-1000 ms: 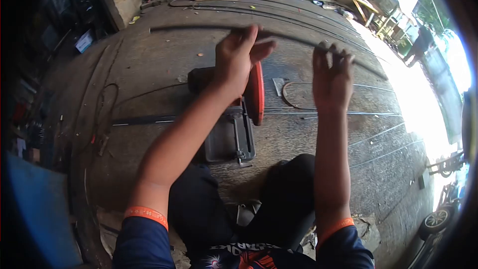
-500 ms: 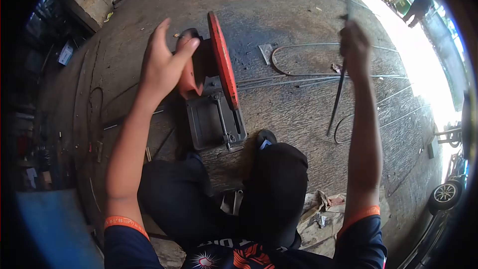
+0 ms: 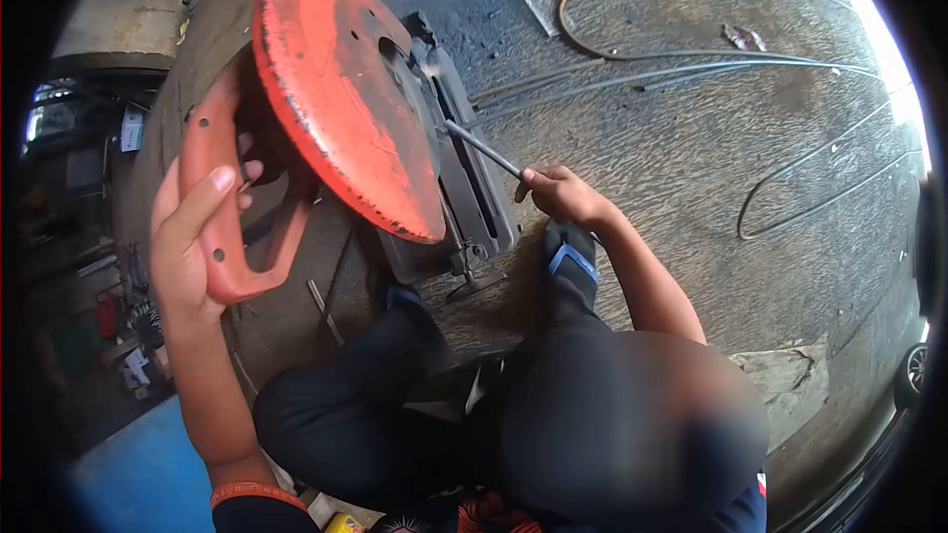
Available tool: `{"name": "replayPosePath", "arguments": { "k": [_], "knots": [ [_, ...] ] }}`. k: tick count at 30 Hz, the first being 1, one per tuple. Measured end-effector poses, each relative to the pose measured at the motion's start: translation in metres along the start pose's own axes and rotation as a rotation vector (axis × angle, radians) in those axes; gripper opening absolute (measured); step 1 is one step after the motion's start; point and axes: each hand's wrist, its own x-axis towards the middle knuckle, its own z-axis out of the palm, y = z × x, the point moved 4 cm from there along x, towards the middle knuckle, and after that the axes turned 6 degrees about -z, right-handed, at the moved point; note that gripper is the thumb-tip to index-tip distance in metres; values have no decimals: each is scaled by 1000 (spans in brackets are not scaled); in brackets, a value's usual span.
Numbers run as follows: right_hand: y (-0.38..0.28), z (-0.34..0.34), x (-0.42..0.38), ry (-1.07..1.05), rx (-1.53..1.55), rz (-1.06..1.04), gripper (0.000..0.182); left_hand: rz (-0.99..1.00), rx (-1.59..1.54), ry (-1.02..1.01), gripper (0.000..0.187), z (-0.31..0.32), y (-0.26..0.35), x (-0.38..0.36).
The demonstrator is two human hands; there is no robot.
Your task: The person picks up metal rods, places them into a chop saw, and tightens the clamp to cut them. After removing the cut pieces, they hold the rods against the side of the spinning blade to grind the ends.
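Note:
My left hand (image 3: 183,242) is wrapped round the orange-red D-shaped handle (image 3: 219,232) of a cut-off saw. The saw's large round red guard (image 3: 331,89), scuffed along its rim, stands tilted to the right of that hand. In my right hand (image 3: 565,197) is a thin metal rod (image 3: 484,148). Its far end reaches over the saw's dark base (image 3: 502,232), close to the guard's right edge. Whether the rod touches the blade cannot be told, since the guard hides much of the area.
Long bent metal rods (image 3: 691,57) lie on the stained concrete floor to the right. A clear plastic scrap (image 3: 539,8) is near them. My feet in blue-strapped sandals (image 3: 573,262) flank the saw's base. A flattened cardboard piece (image 3: 785,380) lies at the lower right.
My left hand has gone from open beside the saw to gripping its handle. My right hand has brought the rod down and left to the saw's base. The view has shifted, and the guard looks larger.

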Motion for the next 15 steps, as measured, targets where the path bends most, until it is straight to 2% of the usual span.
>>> {"name": "replayPosePath", "arguments": {
  "k": [2,5,8,11,15],
  "knots": [
    [8,3,3,-61,47,4,45,32,83,18,54,-1,0,0],
    [16,6,7,-136,142,26,45,-22,74,36,56,-3,0,1],
    [24,9,14,-135,141,-12,45,-46,66,16,58,-1,-2,1],
    [28,11,17,-139,140,5,42,25,38,18,54,8,1,0],
    [29,17,19,-126,117,-28,41,21,8,74,54,8,0,-2]
  ]
}}
